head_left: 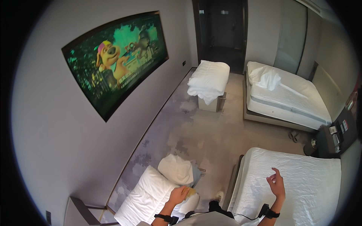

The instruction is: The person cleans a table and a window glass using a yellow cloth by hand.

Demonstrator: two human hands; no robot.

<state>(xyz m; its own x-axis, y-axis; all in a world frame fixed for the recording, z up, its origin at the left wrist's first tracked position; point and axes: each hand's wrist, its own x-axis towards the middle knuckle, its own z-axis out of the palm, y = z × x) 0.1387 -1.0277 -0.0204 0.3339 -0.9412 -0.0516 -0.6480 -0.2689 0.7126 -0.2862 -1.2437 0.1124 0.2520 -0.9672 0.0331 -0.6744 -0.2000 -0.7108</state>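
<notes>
My left hand [179, 194] is low in the middle, over or against the white bedding, its fingers loosely extended and pointing right. Just past its fingertips shows a yellowish patch [191, 191] whose kind I cannot make out. A white pillow [147, 194] lies left of this hand, and a bunched white bundle of bedding [175, 168] sits beyond it. My right hand [276, 184] is raised above the near bed [298, 180], its fingers apart and slightly bent, with nothing in them. The bed has a wrinkled white cover. Both wrists wear black bands.
A far bed [290, 96] bears crumpled white linen [266, 78]. Folded white bedding [208, 79] is piled on a low seat near the dark doorway [220, 34]. A lit television [117, 60] hangs on the left wall. Slippers [294, 136] and a dark bin [310, 148] stand between the beds.
</notes>
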